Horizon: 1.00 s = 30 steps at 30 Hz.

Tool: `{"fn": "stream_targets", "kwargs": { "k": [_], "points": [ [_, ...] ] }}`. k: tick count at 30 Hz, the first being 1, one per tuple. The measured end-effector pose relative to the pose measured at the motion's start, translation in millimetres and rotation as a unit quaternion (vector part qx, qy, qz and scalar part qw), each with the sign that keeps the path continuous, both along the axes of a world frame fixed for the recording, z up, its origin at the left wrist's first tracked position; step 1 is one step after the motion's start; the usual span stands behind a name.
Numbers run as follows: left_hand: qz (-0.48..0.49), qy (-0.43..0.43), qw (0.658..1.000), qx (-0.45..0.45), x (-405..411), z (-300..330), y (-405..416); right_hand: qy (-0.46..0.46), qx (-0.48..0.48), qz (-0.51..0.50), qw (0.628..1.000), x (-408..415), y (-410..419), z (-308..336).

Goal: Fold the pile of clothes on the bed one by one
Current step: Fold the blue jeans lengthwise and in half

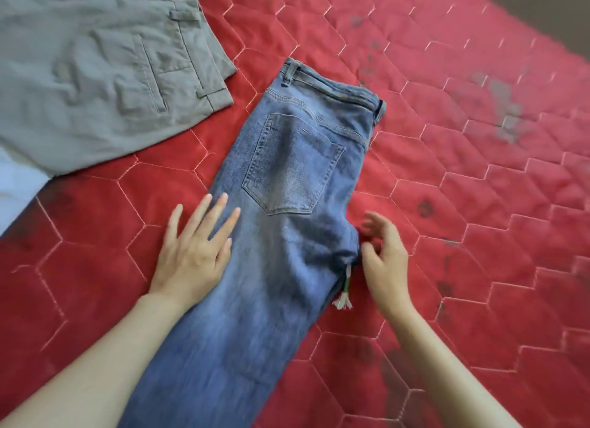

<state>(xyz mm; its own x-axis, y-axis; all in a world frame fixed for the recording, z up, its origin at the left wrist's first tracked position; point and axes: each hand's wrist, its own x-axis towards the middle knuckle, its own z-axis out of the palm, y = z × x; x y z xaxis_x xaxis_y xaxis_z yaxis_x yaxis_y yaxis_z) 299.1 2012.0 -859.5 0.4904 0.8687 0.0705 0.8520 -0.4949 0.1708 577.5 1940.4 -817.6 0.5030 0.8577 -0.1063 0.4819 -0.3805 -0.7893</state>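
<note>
A pair of blue jeans [287, 178] lies flat on the red quilted bedcover [463, 188], folded lengthwise with one back pocket facing up and the waistband at the far end. My left hand [194, 245] rests flat with straight fingers on the left edge of the jeans, below the pocket. My right hand [383, 258] hovers at the crotch point on the right edge, fingers loosely spread and holding nothing. A small white and green tag [344, 296] hangs out of the jeans beside my right wrist.
Grey-green trousers [102, 76] lie spread at the upper left, partly over a white cloth [16, 184] at the left edge. Red bedcover stretches to the right and far side, with dark faded patches.
</note>
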Motion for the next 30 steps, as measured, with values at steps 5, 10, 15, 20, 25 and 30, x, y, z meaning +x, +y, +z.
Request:
{"fn": "stream_targets", "kwargs": {
  "k": [5,10,15,20,25,30],
  "points": [
    [0.018,0.059,0.997,-0.048,-14.5,2.0,-30.7,0.023,-0.018,0.082,0.996,-7.4,-38.0,-6.0],
    [0.058,0.060,0.996,-0.042,-16.4,0.8,-69.2,-0.248,-0.010,0.081,0.965,-18.1,-25.7,-4.1],
    [0.054,0.067,0.996,-0.027,-22.1,-2.2,-77.5,-0.268,0.038,0.118,0.955,10.2,-22.7,-0.3],
    [0.052,0.071,0.996,-0.034,-23.4,-4.5,-77.5,-0.233,0.012,0.090,0.968,33.9,-37.9,-9.4],
    [0.057,0.066,0.995,-0.052,-17.9,3.5,-79.0,-0.103,0.004,0.007,0.995,16.5,-43.0,-11.0],
    [0.027,0.011,0.999,-0.012,18.8,27.4,-97.4,-0.066,-0.039,-0.088,0.993,-6.7,-65.0,-5.3]
  ]
}}
